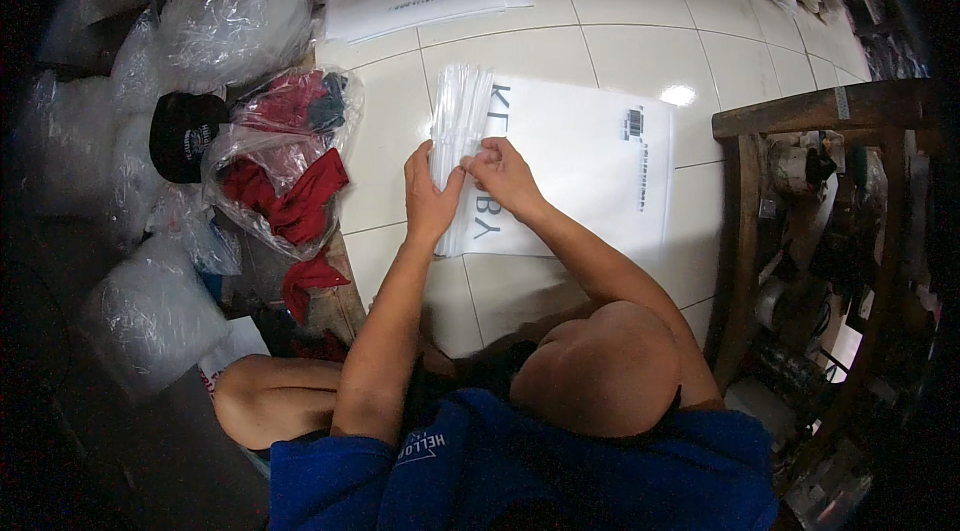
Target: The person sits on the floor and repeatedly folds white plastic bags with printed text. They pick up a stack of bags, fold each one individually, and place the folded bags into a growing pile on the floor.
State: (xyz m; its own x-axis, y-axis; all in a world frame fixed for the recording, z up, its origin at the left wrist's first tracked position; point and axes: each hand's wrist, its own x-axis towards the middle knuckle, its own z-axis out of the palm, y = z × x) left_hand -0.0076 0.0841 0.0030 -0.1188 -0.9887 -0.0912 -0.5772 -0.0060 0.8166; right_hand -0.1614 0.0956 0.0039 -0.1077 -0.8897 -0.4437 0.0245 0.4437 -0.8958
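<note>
Red cloth point(312, 203) fills a clear plastic bag point(265, 146) at left as, on the tiled floor point(385, 261), white printed sheets point(580, 166) lie under my hands: my half-open left hand point(432, 203) cups their bunched left edge, my right hand point(507, 178) pinches it.

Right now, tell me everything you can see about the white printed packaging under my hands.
The white printed packaging lies flat on the pale tiled floor, longer from left to right. It looks like thin, slightly translucent plastic. Big dark lettering runs near its left end, partly covered; a barcode and small print sit toward the right. At the left is a narrow band of shiny, ridged layers, where your left hand and right hand both touch. I can't count the layers.
</note>
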